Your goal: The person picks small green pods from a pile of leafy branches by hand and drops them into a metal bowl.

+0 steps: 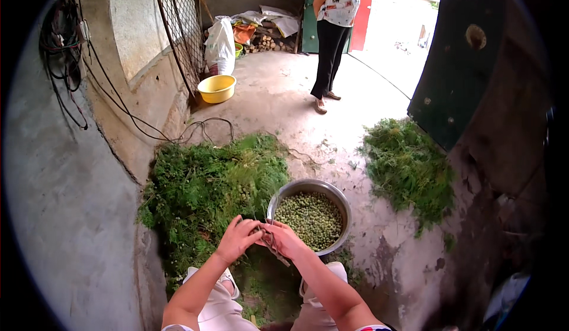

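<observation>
On a concrete yard floor (pixel 296 102), left hand (pixel 237 240) and right hand (pixel 284 239) pinching scissors (pixel 274 245), beside metal bowl (pixel 341 197).

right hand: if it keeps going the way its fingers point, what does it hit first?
The right hand points left toward the left hand, nearly touching at a thin stem between them. It would likely meet the left hand's fingers first; past that lies the green pile. Depth is unclear.

A metal bowl (pixel 310 214) of small buds is sitting on the floor (pixel 332 129), between one pile of greens (pixel 204 191) lying left and another (pixel 409 168) lying right; a basin (pixel 217 88) is resting behind.
</observation>
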A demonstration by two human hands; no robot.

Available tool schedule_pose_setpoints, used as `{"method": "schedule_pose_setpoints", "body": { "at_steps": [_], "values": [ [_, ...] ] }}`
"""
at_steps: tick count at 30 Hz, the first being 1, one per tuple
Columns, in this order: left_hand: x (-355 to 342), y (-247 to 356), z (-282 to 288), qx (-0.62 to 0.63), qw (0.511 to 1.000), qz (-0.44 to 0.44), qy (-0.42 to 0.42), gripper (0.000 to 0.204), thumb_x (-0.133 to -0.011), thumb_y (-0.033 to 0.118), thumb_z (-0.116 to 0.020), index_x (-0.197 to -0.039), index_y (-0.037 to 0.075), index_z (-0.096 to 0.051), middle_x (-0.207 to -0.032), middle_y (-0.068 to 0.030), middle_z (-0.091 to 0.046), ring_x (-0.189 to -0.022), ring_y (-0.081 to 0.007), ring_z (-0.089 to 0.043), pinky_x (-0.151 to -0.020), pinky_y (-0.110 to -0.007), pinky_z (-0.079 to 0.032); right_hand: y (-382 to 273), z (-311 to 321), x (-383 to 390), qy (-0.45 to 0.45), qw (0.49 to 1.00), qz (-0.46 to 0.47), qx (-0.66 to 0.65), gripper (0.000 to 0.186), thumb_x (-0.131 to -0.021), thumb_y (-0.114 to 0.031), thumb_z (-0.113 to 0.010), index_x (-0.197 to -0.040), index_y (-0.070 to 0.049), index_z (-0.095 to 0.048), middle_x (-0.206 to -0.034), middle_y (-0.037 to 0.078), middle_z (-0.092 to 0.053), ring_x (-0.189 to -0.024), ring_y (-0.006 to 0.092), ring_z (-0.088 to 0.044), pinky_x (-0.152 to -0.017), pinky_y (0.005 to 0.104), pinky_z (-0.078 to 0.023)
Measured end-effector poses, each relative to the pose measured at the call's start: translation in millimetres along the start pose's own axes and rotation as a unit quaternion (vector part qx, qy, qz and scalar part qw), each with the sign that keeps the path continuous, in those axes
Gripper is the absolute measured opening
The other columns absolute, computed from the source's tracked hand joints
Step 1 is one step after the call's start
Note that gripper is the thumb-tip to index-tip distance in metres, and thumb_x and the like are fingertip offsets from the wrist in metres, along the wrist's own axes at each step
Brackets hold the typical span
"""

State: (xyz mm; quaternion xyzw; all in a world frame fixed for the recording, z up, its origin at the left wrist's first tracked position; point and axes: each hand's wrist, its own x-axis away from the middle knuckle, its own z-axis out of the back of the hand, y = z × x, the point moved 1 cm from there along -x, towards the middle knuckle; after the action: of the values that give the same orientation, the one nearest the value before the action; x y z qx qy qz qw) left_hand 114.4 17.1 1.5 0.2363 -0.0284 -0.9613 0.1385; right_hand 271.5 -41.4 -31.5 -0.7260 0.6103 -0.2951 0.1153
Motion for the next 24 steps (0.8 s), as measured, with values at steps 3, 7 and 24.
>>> {"method": "schedule_pose_setpoints", "body": {
  "at_steps": [3, 7, 24],
  "values": [
    [-10, -6, -20, -0.040, 0.992, 0.104, 0.063, 0.039, -0.075, 0.007, -0.053, -0.112, 0.018, -0.054, -0.119, -0.0075, -0.048, -0.109, -0.0259, -0.047, -0.095, -0.047, -0.032, -4, 12, -20, 0.010, 0.999, 0.016, -0.038, 0.017, -0.088, -0.005, -0.046, -0.105, -0.001, -0.048, -0.098, 0.010, -0.058, -0.079, 0.0200, -0.060, -0.080, 0.0424, -0.052],
    [-9, -11, -61, 0.217, 0.888, 0.322, 0.245, 0.039, -0.076, 0.008, -0.059, -0.113, 0.002, -0.045, -0.124, -0.0179, -0.040, -0.113, -0.0339, -0.041, -0.095, -0.039, -0.034, -12, 22, -38, 0.057, 0.998, 0.014, -0.013, 0.025, -0.088, -0.005, -0.046, -0.112, -0.001, -0.041, -0.112, 0.013, -0.053, -0.092, 0.0259, -0.059, -0.080, 0.0427, -0.052],
    [-18, -64, -108, 0.822, 0.342, 0.451, 0.069, 0.048, -0.089, 0.044, -0.042, -0.129, 0.019, -0.036, -0.105, -0.0012, -0.059, -0.089, -0.0146, -0.057, -0.066, -0.030, -0.047, -3, 45, -74, 0.039, 0.997, -0.016, 0.066, 0.050, -0.088, -0.009, -0.047, -0.134, -0.005, -0.026, -0.124, 0.009, -0.047, -0.097, 0.0152, -0.055, -0.077, 0.0311, -0.048]
  ]
}}
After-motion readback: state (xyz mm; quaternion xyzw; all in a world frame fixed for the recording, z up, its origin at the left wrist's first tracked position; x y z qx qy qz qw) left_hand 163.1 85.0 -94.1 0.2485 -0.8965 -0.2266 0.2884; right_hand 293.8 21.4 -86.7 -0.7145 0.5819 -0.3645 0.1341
